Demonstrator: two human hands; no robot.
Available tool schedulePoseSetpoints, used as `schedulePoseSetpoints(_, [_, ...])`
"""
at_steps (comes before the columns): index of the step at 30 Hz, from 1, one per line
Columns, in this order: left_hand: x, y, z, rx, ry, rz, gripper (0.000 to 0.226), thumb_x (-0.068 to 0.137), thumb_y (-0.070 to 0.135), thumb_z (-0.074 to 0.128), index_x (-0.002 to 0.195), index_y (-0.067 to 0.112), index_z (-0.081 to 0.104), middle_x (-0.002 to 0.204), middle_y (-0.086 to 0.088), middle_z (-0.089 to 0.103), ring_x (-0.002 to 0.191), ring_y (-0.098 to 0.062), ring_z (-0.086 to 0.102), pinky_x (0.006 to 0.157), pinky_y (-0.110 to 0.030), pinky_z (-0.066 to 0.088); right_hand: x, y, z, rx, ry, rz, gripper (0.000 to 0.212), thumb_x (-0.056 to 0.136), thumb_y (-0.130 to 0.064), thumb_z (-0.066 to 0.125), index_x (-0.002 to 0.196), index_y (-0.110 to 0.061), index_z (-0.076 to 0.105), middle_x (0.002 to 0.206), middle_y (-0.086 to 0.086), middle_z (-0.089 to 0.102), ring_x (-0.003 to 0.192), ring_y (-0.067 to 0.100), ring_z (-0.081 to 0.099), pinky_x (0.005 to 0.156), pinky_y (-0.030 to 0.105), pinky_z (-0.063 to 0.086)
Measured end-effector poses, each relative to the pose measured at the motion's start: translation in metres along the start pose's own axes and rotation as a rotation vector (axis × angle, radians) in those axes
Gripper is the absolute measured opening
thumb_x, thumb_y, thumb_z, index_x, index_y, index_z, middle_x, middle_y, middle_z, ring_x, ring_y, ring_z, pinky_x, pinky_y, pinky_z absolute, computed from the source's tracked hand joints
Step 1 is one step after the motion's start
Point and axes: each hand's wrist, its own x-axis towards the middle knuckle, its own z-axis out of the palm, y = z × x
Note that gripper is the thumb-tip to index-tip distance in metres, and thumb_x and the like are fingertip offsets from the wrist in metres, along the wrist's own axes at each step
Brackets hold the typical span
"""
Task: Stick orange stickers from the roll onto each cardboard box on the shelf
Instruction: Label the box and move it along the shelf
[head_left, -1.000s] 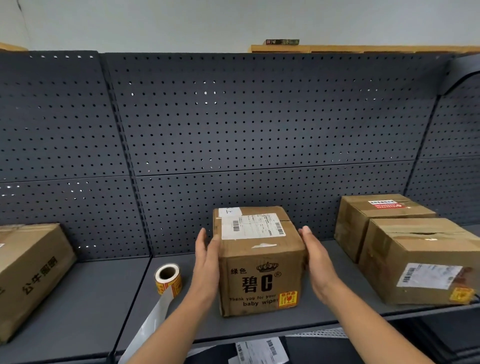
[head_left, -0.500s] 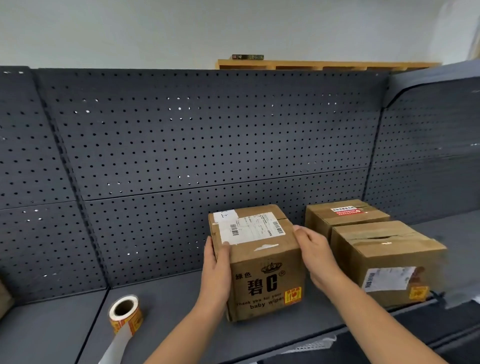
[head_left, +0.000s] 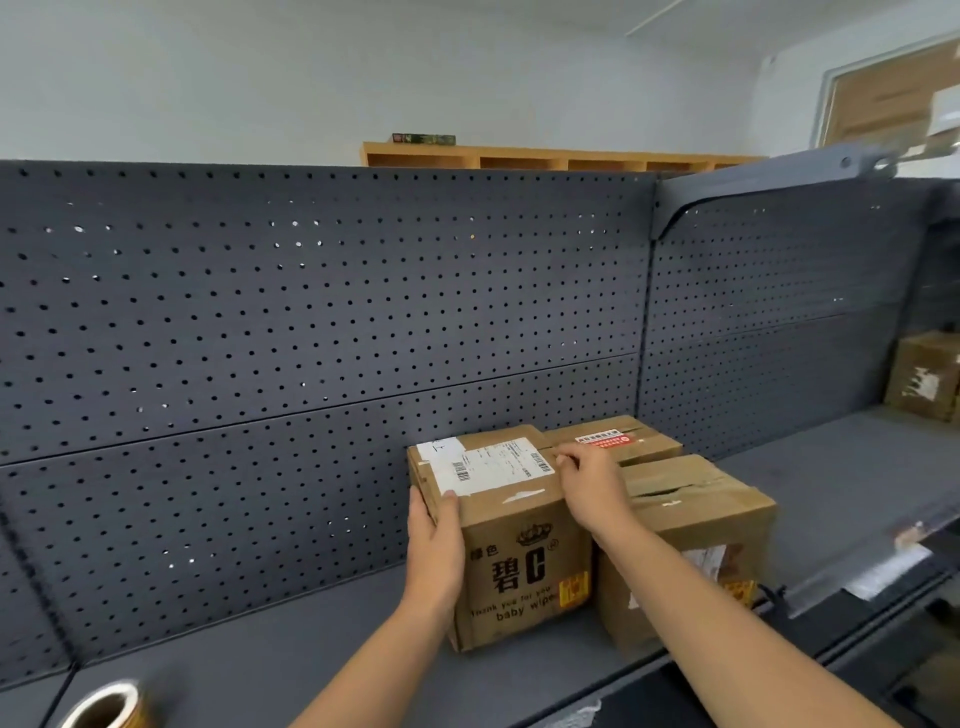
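A brown cardboard box (head_left: 519, 551) printed "baby wipes" stands on the grey shelf (head_left: 291, 639), with a white shipping label on top and an orange sticker (head_left: 573, 590) low on its front. My left hand (head_left: 434, 545) grips its left side, thumb over the top edge. My right hand (head_left: 592, 488) holds the top right edge with curled fingers. The box's right side is against a second box (head_left: 691, 519). The sticker roll (head_left: 106, 709) lies at the bottom left, partly cut off.
The second box has an orange sticker (head_left: 737, 592) on its front. A third box (head_left: 618, 441) with a red and white label stands behind it. Another box (head_left: 924, 374) sits on the far right shelf. Dark pegboard (head_left: 311, 322) backs the shelf.
Both hands have slid the printed box to the right until it meets the neighbouring boxes. The view has swung right, leaving the roll far to the left.
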Motion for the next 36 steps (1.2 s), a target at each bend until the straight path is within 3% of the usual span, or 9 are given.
schedulePoseSetpoints(3, [0.009,-0.01,0.003,0.036,0.003,0.015,0.067,0.096,0.06,0.044,0.158,0.05,0.02,0.154,0.014,0.042,0.137,-0.015,0.047,0.119,-0.048,0.039,0.004,0.008,0.008,-0.119,-0.037,-0.014,0.024,0.103,-0.016,0.053,0.116,-0.012,0.073,0.115,0.004,0.072,0.105,0.02,0.063,0.089,0.035,0.055])
schedulePoseSetpoints(6, [0.016,-0.022,0.003,0.06,0.001,0.033,0.066,0.091,0.062,0.042,0.154,0.05,0.028,0.15,0.011,0.047,0.132,-0.013,0.051,0.116,-0.049,0.043,0.003,0.012,0.015,-0.215,-0.059,-0.031,0.021,0.101,-0.021,0.055,0.11,-0.017,0.073,0.103,0.002,0.069,0.108,0.023,0.061,0.087,0.041,0.057])
schedulePoseSetpoints(13, [0.012,-0.01,-0.011,0.24,-0.004,0.082,0.053,0.098,0.052,0.048,0.148,0.037,0.041,0.142,0.008,0.051,0.128,-0.012,0.051,0.115,-0.046,0.043,-0.004,0.011,0.011,-0.327,-0.056,-0.136,0.028,0.103,-0.027,0.054,0.125,-0.018,0.069,0.113,-0.002,0.068,0.12,0.018,0.055,0.095,0.038,0.056])
schedulePoseSetpoints(16, [0.014,0.008,-0.028,0.49,-0.059,0.115,0.054,0.099,0.055,0.051,0.147,0.032,0.039,0.145,0.007,0.051,0.125,-0.014,0.056,0.109,-0.041,0.047,-0.008,0.009,0.001,-0.404,-0.073,-0.208,0.026,0.103,-0.029,0.054,0.122,-0.021,0.069,0.115,-0.005,0.067,0.117,0.015,0.056,0.094,0.034,0.055])
schedulePoseSetpoints(20, [0.012,0.039,-0.049,0.843,-0.011,0.254,0.054,0.104,0.049,0.046,0.152,0.025,0.037,0.148,0.002,0.049,0.13,-0.022,0.055,0.095,-0.034,0.044,-0.015,-0.005,-0.016,-0.482,-0.034,-0.319,0.025,0.102,-0.03,0.052,0.117,-0.021,0.07,0.115,-0.007,0.066,0.114,0.015,0.058,0.091,0.03,0.053])
schedulePoseSetpoints(27, [-0.013,0.062,-0.081,1.169,0.048,0.558,0.063,0.104,0.046,0.044,0.159,0.02,0.03,0.154,0.003,0.045,0.136,-0.019,0.047,0.109,-0.036,0.044,-0.043,-0.033,-0.025,-0.371,-0.007,-0.493,0.035,0.102,-0.034,0.052,0.133,-0.024,0.063,0.124,-0.011,0.066,0.116,0.009,0.059,0.089,0.027,0.052])
schedulePoseSetpoints(30, [-0.023,0.06,-0.099,1.254,0.089,0.631,0.06,0.102,0.043,0.045,0.158,0.021,0.036,0.15,0.006,0.049,0.131,-0.019,0.05,0.107,-0.035,0.043,-0.055,-0.033,-0.02,-0.393,-0.025,-0.548,0.043,0.101,-0.038,0.053,0.142,-0.026,0.056,0.133,-0.014,0.06,0.124,0.007,0.055,0.097,0.027,0.05])
schedulePoseSetpoints(36, [-0.04,0.043,-0.139,1.299,0.155,0.699,0.057,0.094,0.038,0.058,0.146,0.016,0.053,0.132,0.004,0.063,0.114,-0.022,0.062,0.088,-0.037,0.054,-0.084,-0.035,0.001,-0.392,-0.07,-0.62,0.051,0.102,-0.049,0.046,0.149,-0.028,0.047,0.14,-0.015,0.053,0.13,0.008,0.047,0.106,0.029,0.044])
